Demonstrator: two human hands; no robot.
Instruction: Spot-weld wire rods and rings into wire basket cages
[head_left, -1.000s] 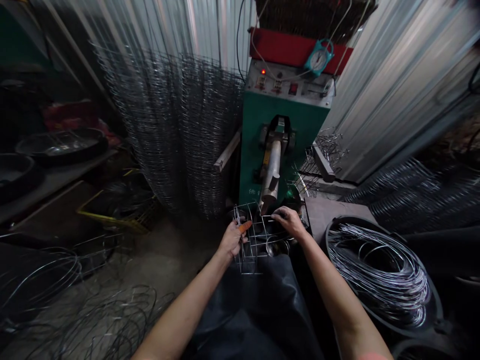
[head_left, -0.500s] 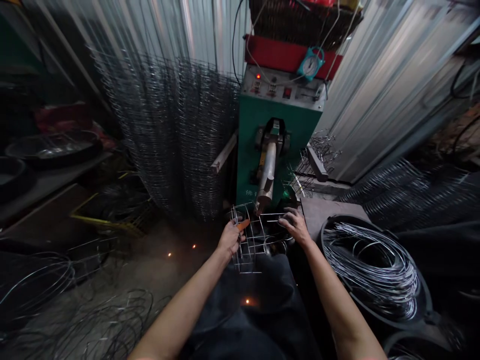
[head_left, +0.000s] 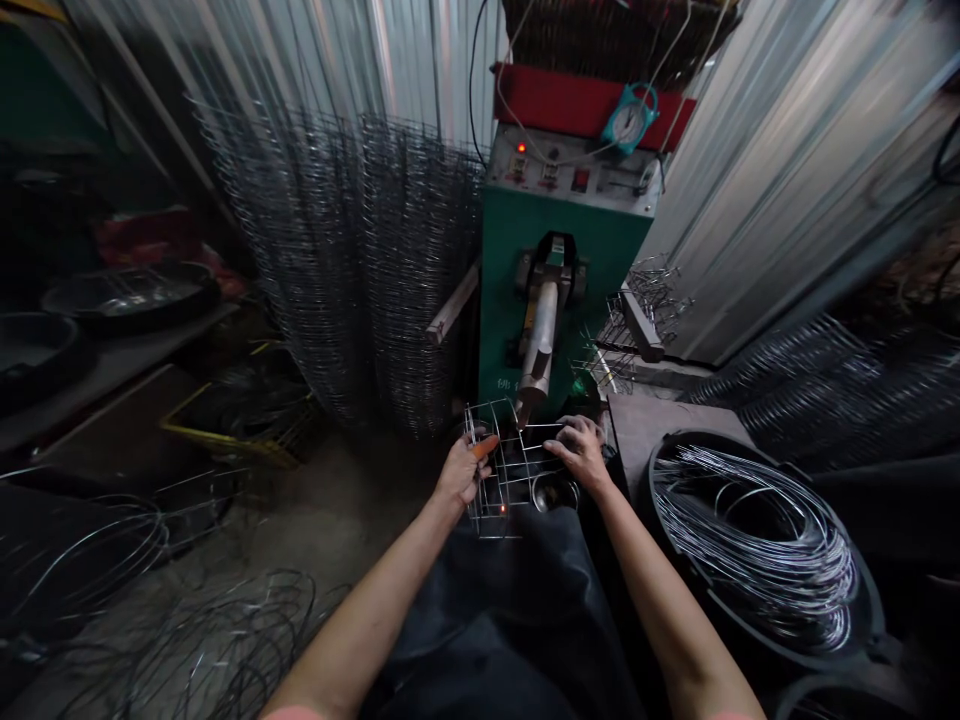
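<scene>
My left hand (head_left: 463, 470) is closed on the left side of a wire frame (head_left: 513, 470), a grid of thin bright rods. Something orange covers or lies along its thumb. On the right, my right hand (head_left: 579, 450) pinches the end of a thin wire (head_left: 541, 427) that reaches the frame. The frame sits right below the tip of the metal arm (head_left: 538, 350) of a green machine (head_left: 604, 240). A small spark glows low on the frame. Under my right hand is a small round metal bowl (head_left: 555, 492).
Tall stacks of wire grids (head_left: 412, 270) stand left of the machine. A black tub (head_left: 870, 590) with wire rings (head_left: 757, 540) is at the right. A yellow crate (head_left: 225, 440) and loose wires (head_left: 225, 640) lie at the left. A teal dial (head_left: 628, 122) hangs above.
My right hand has shifted slightly left with its fingers closer to the frame. The sparks over the floor and my lap are gone; one now shows at the frame. The view has shifted slightly.
</scene>
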